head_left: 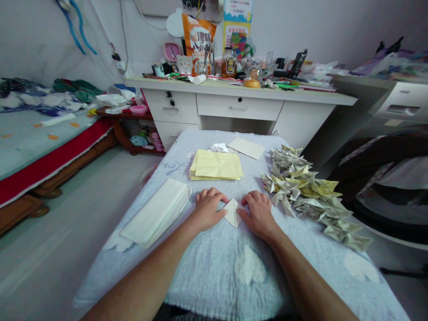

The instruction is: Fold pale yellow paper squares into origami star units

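Observation:
A small piece of white paper (233, 213), folded into a diamond with a crease down its middle, lies flat on the cloth-covered table. At its left edge, my left hand (209, 208) pinches it with thumb and curled fingers. My right hand (259, 213) grips the opposite edge, its thumb low on the paper. Beyond the hands is a stack of yellow paper sheets (219, 165). To the left rests a thick bundle of white paper (155, 211). Many folded, pointed paper pieces (307, 189) are heaped to the right of my right hand.
A pale blue patterned cloth (207, 267) covers the table. Near its far edge lie a cream sheet (246, 148) and a crumpled white scrap (218, 147). Behind stands a cluttered white desk (239, 107). A bed (43, 138) is at left, a washing machine (384, 156) at right.

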`<state>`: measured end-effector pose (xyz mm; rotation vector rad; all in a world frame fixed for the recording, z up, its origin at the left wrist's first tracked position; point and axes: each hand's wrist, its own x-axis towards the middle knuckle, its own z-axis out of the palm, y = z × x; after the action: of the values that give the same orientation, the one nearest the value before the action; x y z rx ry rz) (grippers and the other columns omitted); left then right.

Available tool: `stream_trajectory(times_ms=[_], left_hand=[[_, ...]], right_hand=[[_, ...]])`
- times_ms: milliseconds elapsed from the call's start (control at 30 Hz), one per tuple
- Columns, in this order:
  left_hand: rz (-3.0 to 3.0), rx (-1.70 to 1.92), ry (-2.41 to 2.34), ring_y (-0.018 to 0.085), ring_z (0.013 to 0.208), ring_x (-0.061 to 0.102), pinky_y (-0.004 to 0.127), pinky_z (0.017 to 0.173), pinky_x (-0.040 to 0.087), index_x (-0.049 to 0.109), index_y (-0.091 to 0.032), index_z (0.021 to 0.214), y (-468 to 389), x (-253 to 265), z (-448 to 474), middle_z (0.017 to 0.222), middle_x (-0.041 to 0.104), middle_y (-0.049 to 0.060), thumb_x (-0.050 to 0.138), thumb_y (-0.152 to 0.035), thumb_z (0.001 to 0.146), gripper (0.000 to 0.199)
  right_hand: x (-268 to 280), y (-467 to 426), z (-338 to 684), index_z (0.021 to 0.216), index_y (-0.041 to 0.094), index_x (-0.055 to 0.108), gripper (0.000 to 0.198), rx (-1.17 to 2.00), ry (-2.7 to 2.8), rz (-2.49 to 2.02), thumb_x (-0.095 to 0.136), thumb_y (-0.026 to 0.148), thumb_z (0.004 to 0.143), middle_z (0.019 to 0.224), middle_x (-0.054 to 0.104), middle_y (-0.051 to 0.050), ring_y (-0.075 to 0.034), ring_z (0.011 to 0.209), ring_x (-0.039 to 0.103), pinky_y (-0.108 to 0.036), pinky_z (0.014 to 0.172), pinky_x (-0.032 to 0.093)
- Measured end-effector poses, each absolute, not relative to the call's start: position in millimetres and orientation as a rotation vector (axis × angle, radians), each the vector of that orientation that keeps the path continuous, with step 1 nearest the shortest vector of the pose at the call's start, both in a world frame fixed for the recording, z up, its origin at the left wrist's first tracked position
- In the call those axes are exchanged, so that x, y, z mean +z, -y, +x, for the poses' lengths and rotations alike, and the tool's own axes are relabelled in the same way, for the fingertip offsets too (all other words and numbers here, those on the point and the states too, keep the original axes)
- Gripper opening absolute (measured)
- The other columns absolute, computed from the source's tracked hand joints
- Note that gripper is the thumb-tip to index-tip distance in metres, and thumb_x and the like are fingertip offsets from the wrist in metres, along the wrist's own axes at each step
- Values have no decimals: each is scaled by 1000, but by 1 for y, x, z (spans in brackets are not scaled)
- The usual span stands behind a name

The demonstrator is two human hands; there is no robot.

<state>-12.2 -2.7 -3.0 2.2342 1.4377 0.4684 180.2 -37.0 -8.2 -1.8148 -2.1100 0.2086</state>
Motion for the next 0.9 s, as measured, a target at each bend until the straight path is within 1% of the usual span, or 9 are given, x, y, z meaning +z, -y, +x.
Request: stream_trajectory(times_ms=[200,267,367,433,500,600,733,833,900], left_hand=[[2191,684,-1334,21,97,50,35,87,37,60,-24,100,1,-9,-3,100,60,2,67,-26,70,32],[2068,736,-1240,17,85,54,29,78,40,59,-22,103,-1,-9,-4,88,61,0,64,-23,71,32],[1879,762,-1131,11,62,50,22,60,37,61,-19,89,-4,-8,-6,69,56,-4,61,-24,75,16],[1735,819,-1080,8,55,47,20,54,34,58,-17,79,-5,-5,-7,63,53,-5,61,-27,75,11],[1547,884,-1020,7,51,47,19,51,35,52,-17,79,-4,-1,-8,59,53,-6,61,-29,77,14],[1280,912,-898,9,54,54,20,53,42,48,-17,83,-3,3,-7,62,58,-4,60,-33,78,20],[1092,856,-784,12,65,62,24,62,49,49,-16,88,1,2,-2,77,64,1,65,-34,76,27],[1117,824,-777,12,68,63,23,61,48,48,-17,87,3,-1,0,79,64,2,64,-32,77,25],[1207,860,-822,10,62,60,20,55,43,47,-18,91,4,-1,0,71,61,-2,64,-28,77,24]], right_hand=[[-7,34,173,87,20,55,15,308,2108,-1666,62,30,80,100,52,-7,-24,95,44,-37,81,33],[-6,34,172,84,20,53,10,370,2078,-1591,60,25,80,98,53,-6,-23,94,45,-36,81,34],[-6,34,172,85,20,51,8,457,1993,-1464,57,20,80,94,53,-5,-22,92,46,-36,82,36],[-7,32,172,92,21,50,14,518,1864,-1393,58,21,80,94,53,-5,-21,92,47,-36,83,38],[-10,30,172,101,21,48,26,620,1683,-1327,60,25,79,96,54,-5,-21,92,50,-35,83,40],[-14,26,171,107,22,47,36,863,1462,-1222,65,32,78,96,57,-3,-18,84,53,-31,75,43],[-14,26,167,99,21,56,28,1121,1386,-1075,67,36,79,84,60,0,-15,73,54,-27,67,43],[-10,28,167,83,19,58,18,1104,1412,-1071,64,35,82,72,55,1,-13,65,50,-25,61,39],[-6,29,168,74,19,56,17,943,1495,-1134,61,32,83,67,51,2,-12,61,46,-24,58,36]])
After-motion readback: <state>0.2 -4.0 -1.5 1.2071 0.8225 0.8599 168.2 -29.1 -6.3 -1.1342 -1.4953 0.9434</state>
